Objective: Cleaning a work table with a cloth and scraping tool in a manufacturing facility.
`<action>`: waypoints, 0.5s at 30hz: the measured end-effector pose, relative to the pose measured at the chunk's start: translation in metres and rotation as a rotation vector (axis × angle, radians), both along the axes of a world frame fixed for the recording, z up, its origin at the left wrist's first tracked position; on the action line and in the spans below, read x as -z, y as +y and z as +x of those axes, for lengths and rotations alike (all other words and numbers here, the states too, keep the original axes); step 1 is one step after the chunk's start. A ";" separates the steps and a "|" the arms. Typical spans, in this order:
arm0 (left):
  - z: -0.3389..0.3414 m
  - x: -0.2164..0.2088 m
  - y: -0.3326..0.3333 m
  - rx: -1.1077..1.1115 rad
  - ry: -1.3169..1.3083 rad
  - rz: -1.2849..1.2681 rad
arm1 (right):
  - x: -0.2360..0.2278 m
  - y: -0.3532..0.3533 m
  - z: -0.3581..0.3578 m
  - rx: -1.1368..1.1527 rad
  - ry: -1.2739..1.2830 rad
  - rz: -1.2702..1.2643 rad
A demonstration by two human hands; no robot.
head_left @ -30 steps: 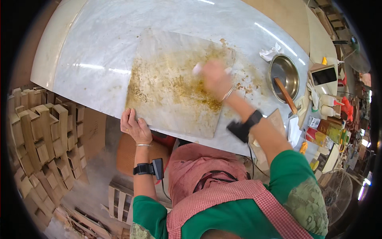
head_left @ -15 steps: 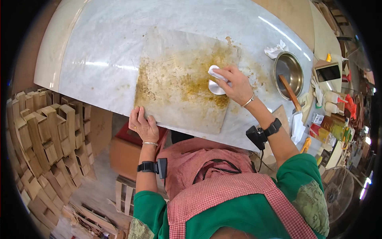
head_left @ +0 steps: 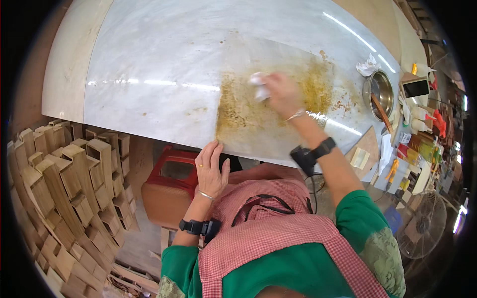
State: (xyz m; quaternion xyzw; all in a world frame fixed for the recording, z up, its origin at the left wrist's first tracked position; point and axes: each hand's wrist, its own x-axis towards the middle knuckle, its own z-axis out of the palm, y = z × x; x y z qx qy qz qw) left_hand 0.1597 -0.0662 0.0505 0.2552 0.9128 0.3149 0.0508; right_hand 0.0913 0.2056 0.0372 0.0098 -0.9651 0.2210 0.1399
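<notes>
A thin flat panel (head_left: 251, 136) with yellow-brown stain smeared over it lies on the pale, marble-like tabletop (head_left: 154, 59). My right hand (head_left: 284, 94), blurred by motion, grips a wadded white cloth (head_left: 259, 87) against the stained surface. At the panel's near left corner, my left hand (head_left: 212, 169) rests its outstretched fingertips on the table edge, thumb apart. To the right stands a metal bowl (head_left: 366, 95) with a wooden-handled tool (head_left: 380, 110) leaning in it; the tool's working end cannot be made out. Crumpled white paper (head_left: 367, 65) lies beside the bowl.
Stacked wooden pieces (head_left: 74, 174) fill the left floor side. A red-framed stool (head_left: 166, 201) stands under the near edge. At right are a dark-screened device (head_left: 415, 88), orange-handled pliers (head_left: 393, 170), bottles, a small wooden board (head_left: 361, 151) and a fan (head_left: 422, 223).
My right hand has wiped leftward across the panel with the cloth. My view has shifted, so table and bowl appear further right. My left hand stays at the panel's near left corner.
</notes>
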 end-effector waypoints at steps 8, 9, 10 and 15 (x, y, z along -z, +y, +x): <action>-0.019 -0.003 -0.059 -0.097 -0.105 0.075 | -0.011 -0.098 0.022 -0.355 -0.041 -0.007; -0.020 -0.003 -0.063 -0.096 -0.113 0.075 | -0.005 -0.090 -0.007 -0.290 -0.039 0.002; -0.023 -0.005 -0.065 -0.088 -0.114 0.073 | 0.003 -0.067 -0.026 -0.171 0.017 0.018; -0.025 0.001 -0.068 -0.131 -0.119 0.069 | 0.011 -0.018 0.015 0.153 -0.185 0.005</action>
